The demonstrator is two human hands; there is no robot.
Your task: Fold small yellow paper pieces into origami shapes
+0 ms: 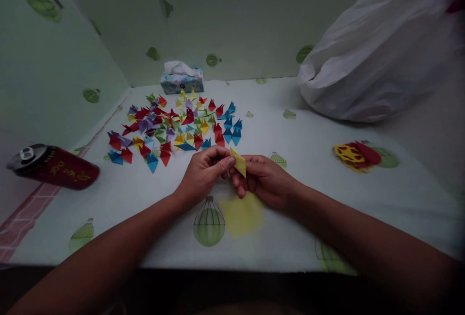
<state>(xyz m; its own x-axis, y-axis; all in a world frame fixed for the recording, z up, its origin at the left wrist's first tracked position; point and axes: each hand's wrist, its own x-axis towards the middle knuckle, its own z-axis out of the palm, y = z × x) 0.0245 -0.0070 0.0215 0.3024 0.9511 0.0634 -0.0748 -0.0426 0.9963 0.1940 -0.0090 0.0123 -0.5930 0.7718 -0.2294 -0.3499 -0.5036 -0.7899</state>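
Observation:
A small piece of folded yellow origami paper (239,164) is held up between both hands over the front middle of the table. My left hand (206,169) pinches its left edge between thumb and fingers. From the other side my right hand (271,178) grips it, with fingers curled behind and below. Under the hands lies a flat yellow paper sheet (242,219), its upper part partly covered by the right hand. Beyond the left hand, many folded paper cranes (219,133) in red, blue, yellow, green and purple spread across the table.
A tissue box (182,81) stands behind the cranes at the wall. At far left a dark red can (56,165) appears tilted. A large white plastic bag (363,58) fills the back right. Nearer on the right lies a small red and yellow item (358,155) whose kind I cannot tell.

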